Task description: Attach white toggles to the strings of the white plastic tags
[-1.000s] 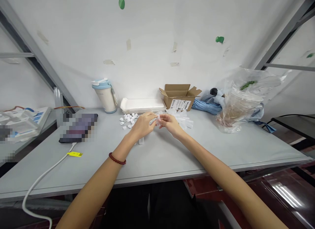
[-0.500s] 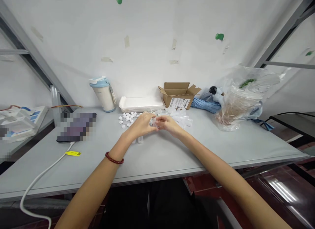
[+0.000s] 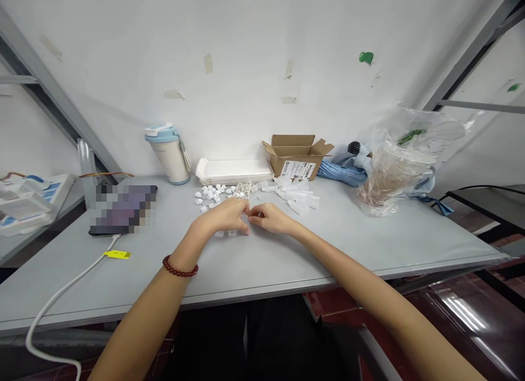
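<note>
My left hand (image 3: 230, 216) is curved over the table, thumb and fingers around a small translucent plastic tube (image 3: 245, 220) that is mostly hidden. Against it, my right hand (image 3: 271, 219) is closed in a pinch; what its fingertips hold is too small to make out. Beyond my left hand lie several small white caps (image 3: 211, 193). Thin white plastic pieces (image 3: 246, 188) are heaped beside them. A spread of translucent tubes (image 3: 301, 195) lies past my right hand. Two more translucent pieces (image 3: 232, 233) show just below my left hand.
At the back stand a tumbler (image 3: 168, 157), stacked white trays (image 3: 235, 171) and an open cardboard box (image 3: 296, 158). Blue cloth (image 3: 343, 171) and a bagged cup (image 3: 396, 170) are to the right. A phone (image 3: 125, 209) with a white cable (image 3: 68, 288) lies left.
Both hands have moved slightly left and closer to the table's front edge. My right hand's fingers are drawn into a tighter pinch, and more of the thin white pieces shows.
</note>
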`<action>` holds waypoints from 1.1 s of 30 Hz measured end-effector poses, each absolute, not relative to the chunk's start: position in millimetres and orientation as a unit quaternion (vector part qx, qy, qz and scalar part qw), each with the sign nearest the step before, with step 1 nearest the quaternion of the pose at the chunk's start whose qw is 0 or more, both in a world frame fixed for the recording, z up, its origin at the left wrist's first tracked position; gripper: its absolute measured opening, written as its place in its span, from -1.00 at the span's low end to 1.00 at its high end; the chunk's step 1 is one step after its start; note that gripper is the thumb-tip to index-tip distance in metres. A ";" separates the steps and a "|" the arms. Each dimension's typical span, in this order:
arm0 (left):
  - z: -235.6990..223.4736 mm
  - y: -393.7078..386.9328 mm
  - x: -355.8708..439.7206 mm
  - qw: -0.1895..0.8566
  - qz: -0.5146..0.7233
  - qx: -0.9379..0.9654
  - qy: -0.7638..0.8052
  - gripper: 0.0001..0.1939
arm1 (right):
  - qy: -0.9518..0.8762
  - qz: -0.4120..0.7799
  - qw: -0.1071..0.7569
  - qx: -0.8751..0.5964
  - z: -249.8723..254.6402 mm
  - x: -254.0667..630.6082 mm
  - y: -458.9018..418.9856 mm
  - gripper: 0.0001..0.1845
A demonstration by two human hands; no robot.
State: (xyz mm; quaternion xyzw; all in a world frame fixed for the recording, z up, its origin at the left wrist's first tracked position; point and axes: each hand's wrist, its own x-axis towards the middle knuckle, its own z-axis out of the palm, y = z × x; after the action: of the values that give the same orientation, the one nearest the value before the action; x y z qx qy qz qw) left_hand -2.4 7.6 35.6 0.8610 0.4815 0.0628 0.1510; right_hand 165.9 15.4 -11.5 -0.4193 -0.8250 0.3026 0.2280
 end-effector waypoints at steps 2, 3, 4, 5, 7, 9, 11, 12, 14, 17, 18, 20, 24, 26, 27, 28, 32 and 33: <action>36.5 9.2 -6.2 0.154 0.059 0.856 0.490 -0.63 | -0.830 0.292 0.224 -0.418 -12.4 163.9 13.5 -0.82; 36.7 10.0 -8.0 0.153 0.055 0.853 0.495 -0.63 | -0.832 0.288 0.224 -0.418 -12.6 163.1 12.6 -0.82; 36.7 10.8 -9.6 0.153 0.050 0.852 0.499 -0.62 | -0.834 0.285 0.223 -0.417 -12.6 162.5 11.9 -0.82; 36.8 11.5 -10.9 0.152 0.045 0.851 0.501 -0.61 | -0.835 0.282 0.222 -0.416 -12.6 161.9 11.2 -0.82; 37.2 12.0 -12.6 0.151 0.038 0.852 0.499 -0.60 | -0.838 0.278 0.220 -0.416 -12.3 161.1 10.2 -0.82; 38.3 11.6 -13.2 0.156 0.030 0.853 0.497 -0.59 | -0.838 0.276 0.219 -0.417 -11.9 160.5 9.4 -0.81; 39.6 10.9 -13.5 0.163 0.020 0.854 0.494 -0.58 | -0.837 0.277 0.218 -0.418 -11.2 160.2 8.7 -0.82; 40.1 10.7 -13.9 0.167 0.016 0.854 0.493 -0.57 | -0.838 0.279 0.218 -0.416 -10.8 160.2 8.4 -0.82; 40.5 11.1 -15.2 0.174 0.013 0.854 0.491 -0.55 | -0.837 0.286 0.219 -0.412 -10.2 160.2 8.0 -0.84; 39.2 13.9 -18.7 0.181 0.026 0.858 0.480 -0.55 | -0.831 0.299 0.221 -0.413 -9.8 160.3 7.8 -0.84; 38.5 15.2 -19.9 0.186 0.035 0.860 0.474 -0.56 | -0.830 0.301 0.221 -0.415 -9.8 160.2 7.8 -0.84; 37.0 17.4 -22.0 0.197 0.053 0.861 0.466 -0.57 | -0.829 0.301 0.219 -0.418 -9.9 160.2 7.9 -0.83; 35.8 18.5 -22.5 0.203 0.064 0.856 0.471 -0.60 | -0.829 0.304 0.219 -0.415 -9.9 160.1 8.2 -0.83; 36.5 17.6 -21.4 0.200 0.057 0.855 0.475 -0.61 | -0.829 0.305 0.218 -0.414 -9.8 160.2 8.2 -0.83; 37.0 17.0 -20.9 0.199 0.053 0.856 0.475 -0.61 | -0.829 0.305 0.218 -0.414 -9.8 160.2 8.2 -0.83; 37.4 16.6 -20.5 0.199 0.049 0.856 0.475 -0.61 | -0.829 0.305 0.219 -0.414 -9.7 160.3 8.1 -0.83; 38.1 16.8 -21.1 0.199 0.040 0.856 0.475 -0.59 | -0.829 0.311 0.219 -0.409 -9.6 160.4 7.8 -0.84; 38.3 17.2 -21.9 0.201 0.038 0.856 0.476 -0.59 | -0.829 0.313 0.218 -0.409 -9.5 160.3 7.7 -0.84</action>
State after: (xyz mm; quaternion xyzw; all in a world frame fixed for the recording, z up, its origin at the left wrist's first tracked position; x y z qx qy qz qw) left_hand -21.9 17.2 38.3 0.8556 0.4755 0.0376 0.2009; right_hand 160.3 7.7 -9.5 -0.4086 -0.8293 0.3126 0.2184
